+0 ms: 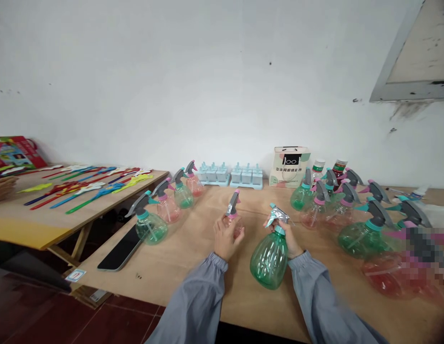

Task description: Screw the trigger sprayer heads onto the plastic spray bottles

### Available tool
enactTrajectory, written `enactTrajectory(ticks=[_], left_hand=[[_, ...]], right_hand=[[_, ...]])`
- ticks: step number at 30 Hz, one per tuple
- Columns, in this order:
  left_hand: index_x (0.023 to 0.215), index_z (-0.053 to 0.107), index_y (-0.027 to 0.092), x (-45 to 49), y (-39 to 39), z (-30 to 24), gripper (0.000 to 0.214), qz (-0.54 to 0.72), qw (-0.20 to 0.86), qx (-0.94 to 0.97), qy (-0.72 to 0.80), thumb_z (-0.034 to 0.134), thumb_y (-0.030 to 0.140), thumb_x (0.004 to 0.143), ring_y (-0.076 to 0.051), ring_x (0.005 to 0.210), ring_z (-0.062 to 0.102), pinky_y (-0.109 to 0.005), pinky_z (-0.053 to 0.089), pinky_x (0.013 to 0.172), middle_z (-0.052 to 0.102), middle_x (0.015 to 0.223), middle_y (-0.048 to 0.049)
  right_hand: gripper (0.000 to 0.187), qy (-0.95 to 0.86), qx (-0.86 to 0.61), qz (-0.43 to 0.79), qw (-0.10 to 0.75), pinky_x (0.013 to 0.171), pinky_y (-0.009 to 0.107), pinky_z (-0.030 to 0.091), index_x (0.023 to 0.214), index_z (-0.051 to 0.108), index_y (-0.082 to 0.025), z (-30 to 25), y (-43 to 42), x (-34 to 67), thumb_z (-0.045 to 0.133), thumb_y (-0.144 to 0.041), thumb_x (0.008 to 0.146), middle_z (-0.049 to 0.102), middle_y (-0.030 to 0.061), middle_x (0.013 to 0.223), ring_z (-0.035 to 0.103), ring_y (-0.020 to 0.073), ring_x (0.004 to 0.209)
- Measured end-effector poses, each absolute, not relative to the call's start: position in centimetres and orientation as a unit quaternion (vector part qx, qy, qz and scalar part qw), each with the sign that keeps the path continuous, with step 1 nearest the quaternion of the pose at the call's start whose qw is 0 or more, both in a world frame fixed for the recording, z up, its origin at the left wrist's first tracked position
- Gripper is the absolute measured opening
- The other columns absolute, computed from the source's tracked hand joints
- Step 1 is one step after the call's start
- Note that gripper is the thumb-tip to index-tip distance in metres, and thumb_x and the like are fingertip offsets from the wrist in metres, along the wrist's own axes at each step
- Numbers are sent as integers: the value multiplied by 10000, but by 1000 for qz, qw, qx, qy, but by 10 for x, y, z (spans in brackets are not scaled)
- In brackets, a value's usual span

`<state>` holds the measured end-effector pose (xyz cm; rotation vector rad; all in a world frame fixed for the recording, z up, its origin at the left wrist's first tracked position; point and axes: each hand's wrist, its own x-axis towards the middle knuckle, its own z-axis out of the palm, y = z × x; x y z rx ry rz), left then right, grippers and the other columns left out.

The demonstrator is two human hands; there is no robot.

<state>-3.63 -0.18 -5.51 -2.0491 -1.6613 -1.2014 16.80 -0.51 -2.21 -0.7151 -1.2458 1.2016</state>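
Observation:
My left hand [227,237] is wrapped round a small pink spray bottle [239,228] that stands upright in the middle of the table; its grey trigger head shows above my fingers. In my right hand [291,239] is a green spray bottle [269,262], gripped at the neck and tilted, with a shiny silver covering on its trigger head. Left of my hands stand several more spray bottles, among them a green one [152,229] and a pink one [168,210]. A larger group of green and pink spray bottles [360,239] stands on the right.
A black phone [119,251] lies near the table's left edge. Light blue ice-pop moulds [246,177] and a paper bag [288,167] stand along the wall. Across a gap, another table [14,231] holds colourful flat strips [80,196]; another person's hand [3,188] is at its far left.

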Motion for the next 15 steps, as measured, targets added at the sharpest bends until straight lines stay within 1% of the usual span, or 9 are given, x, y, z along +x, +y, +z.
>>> enactTrajectory(ticks=[3, 8, 13, 15], left_hand=[[1185, 686, 267, -37, -2, -55, 365, -407, 117, -702, -573, 617, 340, 834, -313, 1156, 469, -463, 430, 948, 483, 1256, -151], [1188, 682, 270, -37, -2, -55, 364, -408, 117, -703, -571, 618, 337, 836, -315, 1159, 471, -469, 426, 951, 498, 1259, -152], [1188, 683, 260, -37, -1, -56, 368, -410, 116, -703, -569, 621, 335, 833, -315, 1168, 466, -468, 426, 957, 487, 1268, -155], [1194, 681, 265, -38, -1, -57, 370, -412, 116, -704, -567, 617, 335, 836, -314, 1164, 466, -468, 427, 958, 481, 1272, -153]], right_hand=[[415, -517, -306, 512, 614, 852, 419, 523, 890, 650, -259, -20, -7, 168, 536, -633, 753, 735, 68, 913, 663, 295, 999], [490, -542, -306, 523, 582, 830, 420, 522, 991, 664, -254, -24, -6, 170, 504, -657, 763, 738, 87, 990, 645, 295, 1028], [406, -538, -308, 500, 605, 876, 430, 518, 831, 642, -259, -26, -4, 172, 551, -643, 735, 730, 72, 898, 662, 292, 984], [395, -539, -303, 503, 604, 862, 434, 525, 844, 644, -258, -26, -4, 172, 549, -626, 734, 730, 72, 890, 666, 288, 952]])
